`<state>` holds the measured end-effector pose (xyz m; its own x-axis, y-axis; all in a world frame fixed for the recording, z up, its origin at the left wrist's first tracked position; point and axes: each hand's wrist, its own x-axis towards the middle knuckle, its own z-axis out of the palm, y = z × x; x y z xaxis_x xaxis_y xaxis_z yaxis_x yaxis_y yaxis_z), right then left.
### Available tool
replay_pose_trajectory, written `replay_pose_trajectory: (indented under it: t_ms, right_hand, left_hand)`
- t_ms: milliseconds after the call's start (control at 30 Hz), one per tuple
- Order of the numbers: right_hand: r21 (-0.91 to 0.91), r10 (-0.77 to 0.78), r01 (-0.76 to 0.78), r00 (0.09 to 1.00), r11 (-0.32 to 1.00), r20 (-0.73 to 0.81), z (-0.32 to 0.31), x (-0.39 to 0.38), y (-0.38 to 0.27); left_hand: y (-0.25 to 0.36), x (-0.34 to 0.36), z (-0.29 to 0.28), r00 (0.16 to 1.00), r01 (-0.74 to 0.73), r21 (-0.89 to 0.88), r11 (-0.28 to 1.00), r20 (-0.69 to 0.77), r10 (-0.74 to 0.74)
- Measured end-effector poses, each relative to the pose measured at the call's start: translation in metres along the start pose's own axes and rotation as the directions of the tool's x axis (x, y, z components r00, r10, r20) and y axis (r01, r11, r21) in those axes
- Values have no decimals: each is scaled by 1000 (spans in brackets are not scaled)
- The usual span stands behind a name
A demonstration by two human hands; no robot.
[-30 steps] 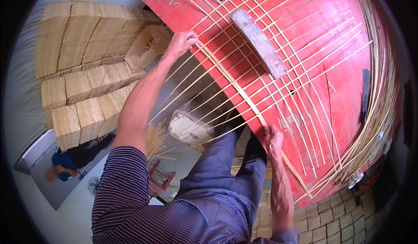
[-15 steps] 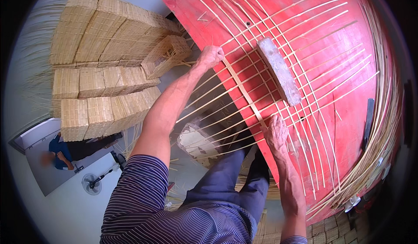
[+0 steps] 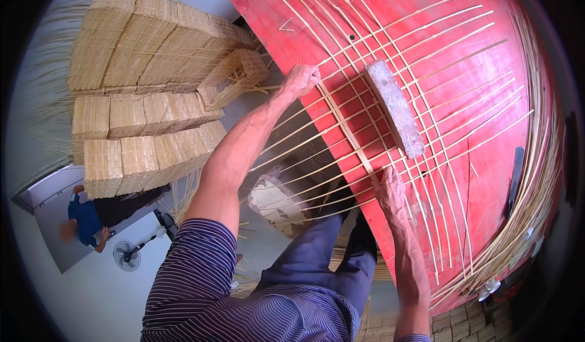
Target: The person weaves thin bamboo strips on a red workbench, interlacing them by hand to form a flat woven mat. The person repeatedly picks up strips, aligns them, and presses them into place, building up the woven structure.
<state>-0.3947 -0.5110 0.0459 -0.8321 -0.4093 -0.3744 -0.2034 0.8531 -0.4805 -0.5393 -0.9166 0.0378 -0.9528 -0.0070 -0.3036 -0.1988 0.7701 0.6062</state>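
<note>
My left hand (image 3: 304, 80) is closed in a pinch on the upper end of pale woven strips (image 3: 346, 130) lying across a loose bamboo lattice. My right hand (image 3: 390, 189) is at the lower end of this band, fingers bent and pressed onto it. The lattice (image 3: 436, 128) rests on a red board (image 3: 472, 107), its long strip ends overhanging the left edge. A long, rough, greyish block (image 3: 393, 107) lies on the crossed strips, just right of the band.
Woven bamboo baskets (image 3: 146, 40) are stacked at left. Below them a person (image 3: 91, 220) in blue is near a fan (image 3: 127, 255). A long bundle of strips (image 3: 518, 238) and a dark flat bar (image 3: 515, 180) lie along the board's right. A pale slab (image 3: 271, 202) sits below the overhang.
The view has shifted, bringing board and block rightward and down in the picture. Both hands and the band they hold have moved closer to the block, and my right hand is higher than a second ago.
</note>
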Motion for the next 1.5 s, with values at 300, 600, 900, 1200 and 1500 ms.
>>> replay_pose_trajectory:
  t_ms: [300,600,900,1200,1500]
  right_hand:
    - [124,-9,2,998,992,60,-9,1,11]
    - [137,88,-96,994,986,59,-2,8,8]
    - [143,96,-110,990,984,105,-4,14,15]
    - [201,7,-17,999,979,54,-1,16,25]
    - [245,26,-23,1000,969,-10,-2,16,25]
  left_hand:
    - [38,-4,-1,999,-35,388,921,1,38]
    - [109,-60,66,832,-538,678,501,329,447]
    - [106,-42,71,737,-639,706,305,448,506]
    - [106,-35,65,716,-680,638,362,468,518]
    - [71,-51,26,991,-57,442,895,-80,102]
